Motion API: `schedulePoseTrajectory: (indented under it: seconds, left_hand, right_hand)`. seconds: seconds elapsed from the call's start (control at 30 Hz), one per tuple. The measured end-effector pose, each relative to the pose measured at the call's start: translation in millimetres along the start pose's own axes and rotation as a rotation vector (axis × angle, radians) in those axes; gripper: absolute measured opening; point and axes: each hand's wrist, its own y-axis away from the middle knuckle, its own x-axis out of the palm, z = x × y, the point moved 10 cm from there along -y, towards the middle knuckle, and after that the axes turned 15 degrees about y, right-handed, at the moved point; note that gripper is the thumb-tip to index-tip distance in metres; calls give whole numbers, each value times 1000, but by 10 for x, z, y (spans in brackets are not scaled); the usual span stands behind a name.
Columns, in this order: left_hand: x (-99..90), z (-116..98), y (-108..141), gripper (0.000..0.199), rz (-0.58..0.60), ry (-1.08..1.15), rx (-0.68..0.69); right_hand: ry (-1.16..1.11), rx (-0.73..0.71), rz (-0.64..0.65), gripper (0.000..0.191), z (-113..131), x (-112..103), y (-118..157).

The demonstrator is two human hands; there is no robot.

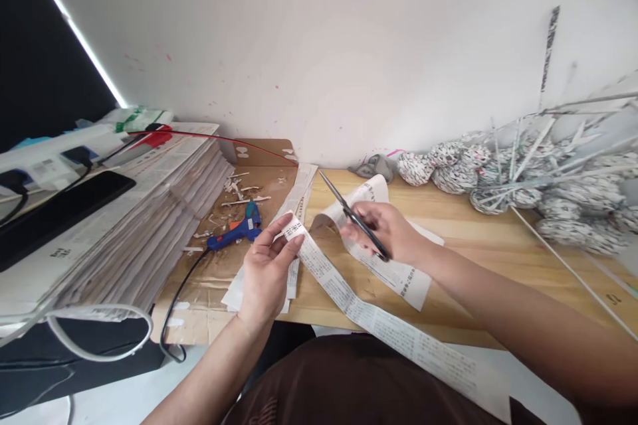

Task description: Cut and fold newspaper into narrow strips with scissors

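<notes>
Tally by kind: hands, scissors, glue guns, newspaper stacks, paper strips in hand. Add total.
Hands: 2 (left hand, right hand)
Scissors: 1
Glue gun: 1
Newspaper stack: 1
Paper strip in left hand: 1
Total: 6

The counter [478, 232] is a pale, light-brown wooden top with visible grain. A flattened cardboard sheet [199, 309] covers its left part, bearing a blue hot-glue gun [236, 234] and scattered paper scraps [246, 200]. Newspaper strips [302, 189] lie across the cardboard's right edge, partly on the wood. Just right of them, a curled newspaper sheet [413, 279] rests on the bare surface. Along the far edge sit a crumpled grey bundle [376, 167] and, farther right, clustered woven-paper balls [413, 169].
</notes>
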Motion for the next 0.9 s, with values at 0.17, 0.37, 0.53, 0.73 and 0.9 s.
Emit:
schedulePoseTrajectory:
  seconds: [0.17,0.37,0.53,0.73,0.9]
  left_hand:
    - [-40,35,4,57,26,-10,-18]
    - [52,187,50,55,69,-22,-109]
    - [107,294,154,45,112,-13,-187]
    - [5,302,228,47,76,-13,-219]
    - [-64,334,225,52,52,-33,-224]
  right_hand:
    - [455,217,-180,54,-510,-316,814]
    - [664,329,-251,40,-804,-404,1306]
    - [913,361,-182,23,-891,-504,1331]
    - [1092,488,-201,19,-1214,-1033,1391]
    - [1093,599,-219,20,-1361,-1356,1613]
